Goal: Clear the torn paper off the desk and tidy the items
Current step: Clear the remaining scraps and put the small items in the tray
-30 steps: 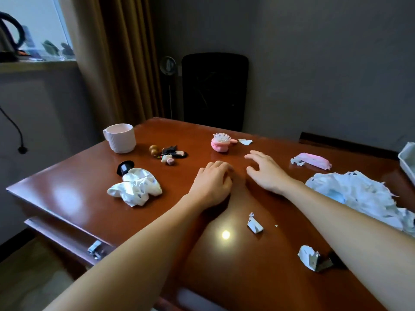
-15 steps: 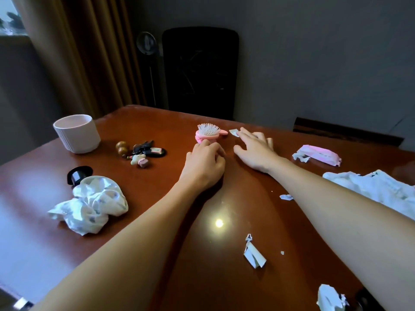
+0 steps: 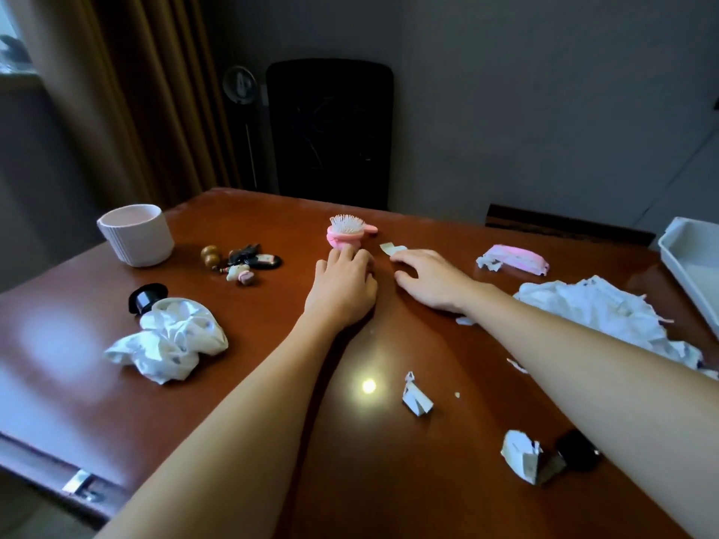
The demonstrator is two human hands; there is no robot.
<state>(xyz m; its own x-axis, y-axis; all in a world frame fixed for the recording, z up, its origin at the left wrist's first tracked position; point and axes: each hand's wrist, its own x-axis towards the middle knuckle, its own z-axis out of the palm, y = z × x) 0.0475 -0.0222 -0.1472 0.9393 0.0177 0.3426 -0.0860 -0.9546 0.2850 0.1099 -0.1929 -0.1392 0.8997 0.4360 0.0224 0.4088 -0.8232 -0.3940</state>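
Both my hands lie on the brown desk (image 3: 272, 441), reached far across it. My left hand (image 3: 344, 289) is loosely curled, its fingertips touching the base of a small pink hairbrush (image 3: 347, 231). My right hand (image 3: 432, 280) is flat with fingers apart, its fingertips at a small paper scrap (image 3: 391, 249). A big heap of torn white paper (image 3: 599, 317) sits to the right. Loose torn pieces lie nearer me: one (image 3: 416, 398) in the middle, another (image 3: 521, 457) at the front right.
A pale cup (image 3: 136, 235), a keychain bunch (image 3: 241, 262), a black cap (image 3: 148, 297) and a white scrunchie (image 3: 171, 340) are on the left. A pink packet (image 3: 513, 258) and a white tray (image 3: 692, 262) are at the right. A black chair (image 3: 330, 130) stands behind the desk.
Both hands have slid farther across the desk toward the pink hairbrush and the small scrap. The camera view has shifted with them.
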